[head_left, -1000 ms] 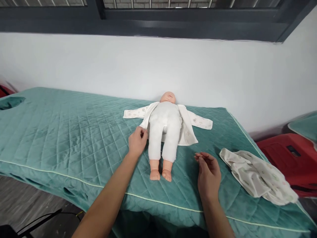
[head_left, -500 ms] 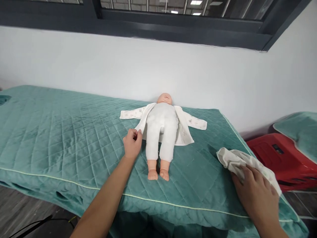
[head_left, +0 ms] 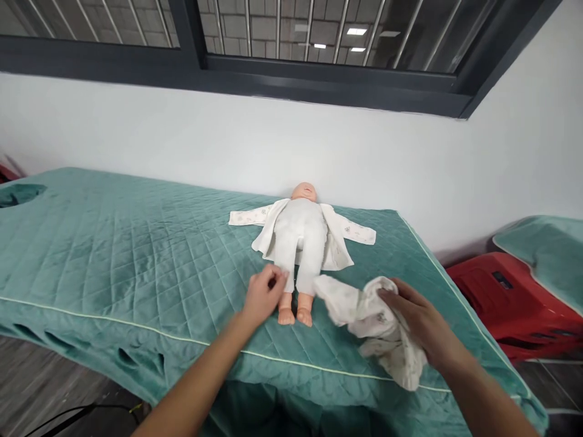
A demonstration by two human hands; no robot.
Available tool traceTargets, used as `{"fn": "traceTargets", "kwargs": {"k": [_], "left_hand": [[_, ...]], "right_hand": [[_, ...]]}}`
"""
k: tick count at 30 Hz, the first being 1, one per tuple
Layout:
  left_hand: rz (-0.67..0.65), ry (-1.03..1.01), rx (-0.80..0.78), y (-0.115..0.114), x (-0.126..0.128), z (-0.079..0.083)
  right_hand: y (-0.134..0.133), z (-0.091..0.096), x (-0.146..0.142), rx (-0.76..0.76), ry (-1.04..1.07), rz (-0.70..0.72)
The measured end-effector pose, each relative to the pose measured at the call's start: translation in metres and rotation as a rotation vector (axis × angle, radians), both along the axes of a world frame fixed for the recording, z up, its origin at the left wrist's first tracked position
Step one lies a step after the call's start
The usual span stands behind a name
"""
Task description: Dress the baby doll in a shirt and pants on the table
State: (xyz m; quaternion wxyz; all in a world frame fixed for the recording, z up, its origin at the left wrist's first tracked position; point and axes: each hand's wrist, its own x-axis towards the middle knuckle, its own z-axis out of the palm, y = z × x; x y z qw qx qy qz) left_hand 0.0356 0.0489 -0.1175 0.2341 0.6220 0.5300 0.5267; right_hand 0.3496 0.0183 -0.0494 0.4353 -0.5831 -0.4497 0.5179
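My left hand (head_left: 263, 295) pinches the lower leg of the baby doll (head_left: 303, 233) lying face-up on the green quilted massage bed (head_left: 113, 243), while my right hand (head_left: 416, 315) grips a crumpled printed garment (head_left: 364, 309) just beside its feet.

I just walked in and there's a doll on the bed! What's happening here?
A person is busy at a green quilted bed. A baby doll lies on its back there, with an open white jacket spread under it. The person's left hand is down at the doll's lower leg, just above its feet. The right hand grips a crumpled white cloth beside the doll's feet.
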Motion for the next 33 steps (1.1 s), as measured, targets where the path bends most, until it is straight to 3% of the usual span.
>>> {"fn": "traceTargets", "kwargs": {"k": [4, 8, 11, 14, 19, 22, 24, 26, 28, 33], "left_hand": [[-0.310, -0.310, -0.205, -0.052, 0.010, 0.014], [-0.485, -0.672, -0.257, -0.076, 0.006, 0.024], [-0.467, -0.678, -0.313, -0.076, -0.001, 0.036], [-0.300, -0.632, -0.268, -0.067, -0.008, 0.054], [-0.047, -0.641, -0.051, -0.042, -0.022, 0.090], [-0.035, -0.668, 0.076, -0.026, -0.035, 0.120], [-0.068, -0.607, 0.153, -0.017, -0.044, 0.144], [-0.161, -0.533, 0.212, -0.010, -0.050, 0.168], [-0.288, -0.469, 0.227, -0.005, -0.052, 0.192], [-0.456, -0.375, 0.152, -0.007, -0.038, 0.238]], "right_hand": [[0.002, 0.030, -0.080, -0.034, 0.347, 0.042], [0.016, 0.054, -0.137, -0.007, 0.583, 0.161], [0.025, 0.067, -0.167, -0.008, 0.653, 0.280], [0.025, 0.073, -0.184, 0.068, 0.705, 0.282], [0.017, 0.066, -0.169, 0.230, 0.614, 0.214], [0.011, 0.062, -0.136, 0.272, 0.240, 0.268], [0.006, 0.067, -0.111, 0.321, -0.097, 0.457], [0.002, 0.081, -0.090, 0.404, -0.378, 0.707], [0.001, 0.104, -0.078, 0.509, -0.547, 0.814], [0.005, 0.175, -0.088, 0.867, -0.634, 0.566]]}}
